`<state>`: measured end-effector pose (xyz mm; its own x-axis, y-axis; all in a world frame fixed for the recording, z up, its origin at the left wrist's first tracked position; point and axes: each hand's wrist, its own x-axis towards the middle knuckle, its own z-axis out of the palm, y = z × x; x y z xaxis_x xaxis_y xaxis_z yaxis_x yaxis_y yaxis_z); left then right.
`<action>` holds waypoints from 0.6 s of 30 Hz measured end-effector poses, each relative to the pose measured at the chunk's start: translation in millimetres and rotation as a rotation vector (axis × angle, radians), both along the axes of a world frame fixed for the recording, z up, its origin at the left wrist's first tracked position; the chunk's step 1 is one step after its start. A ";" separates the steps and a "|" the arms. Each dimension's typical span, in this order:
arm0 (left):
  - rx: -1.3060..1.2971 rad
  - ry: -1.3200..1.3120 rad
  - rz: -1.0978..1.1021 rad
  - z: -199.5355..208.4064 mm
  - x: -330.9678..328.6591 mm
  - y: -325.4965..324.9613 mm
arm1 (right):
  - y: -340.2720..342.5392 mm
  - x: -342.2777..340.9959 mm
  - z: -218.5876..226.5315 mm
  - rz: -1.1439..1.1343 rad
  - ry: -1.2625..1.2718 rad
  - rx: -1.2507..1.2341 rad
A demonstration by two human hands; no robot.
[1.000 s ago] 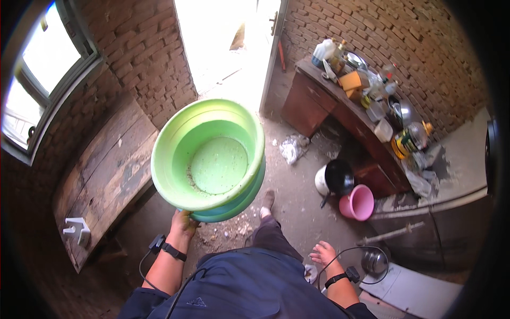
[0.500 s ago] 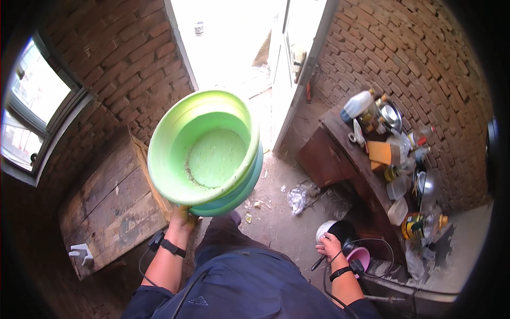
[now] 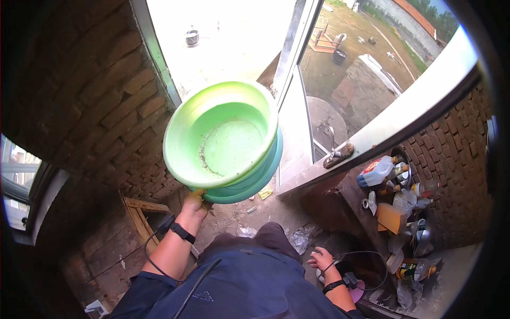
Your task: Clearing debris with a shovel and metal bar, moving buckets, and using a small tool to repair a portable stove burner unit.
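Note:
My left hand (image 3: 195,204) grips the near rim of a light green plastic basin (image 3: 183,127), with grit scattered on its bottom. Under it a darker teal basin (image 3: 239,195) is stacked, mostly hidden by the upper one. Both are held up in front of me, tilted so that I see inside. Low at my right side hangs my right hand (image 3: 321,259), empty, its fingers loosely apart. Beneath that wrist, a pink container (image 3: 357,291) shows in part.
Ahead is a bright doorway, with a white-framed glass door (image 3: 340,159) standing ajar on the right. A brown cabinet (image 3: 353,207) holds bottles, an orange box (image 3: 392,217) and bowls. At left lies a wooden board (image 3: 114,252). Crumpled plastic (image 3: 302,239) litters the floor.
I have moved forward toward the doorway, so the door and the yard beyond show larger. The basins stay in my left hand; my right hand hangs beside me.

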<state>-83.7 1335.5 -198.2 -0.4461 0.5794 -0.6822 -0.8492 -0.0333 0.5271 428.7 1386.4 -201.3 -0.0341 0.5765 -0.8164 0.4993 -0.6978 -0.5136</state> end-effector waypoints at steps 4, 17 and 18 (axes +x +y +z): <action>0.083 0.070 -0.048 17.2 -32.1 93.2 | 44.9 -36.7 -1.6 -0.085 0.025 -0.041; -0.136 0.180 -0.003 45.3 -115.2 324.1 | 145.7 -98.0 -35.5 0.126 0.043 -0.147; -0.139 0.180 0.028 41.7 -126.6 337.7 | 146.9 -104.5 -38.4 0.127 0.048 -0.093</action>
<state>-210.3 1673.3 -156.5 -0.5825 0.4713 -0.6623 -0.7407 0.0280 0.6713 324.2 1533.3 -239.7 -0.1419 0.4871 -0.8617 0.5634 -0.6761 -0.4749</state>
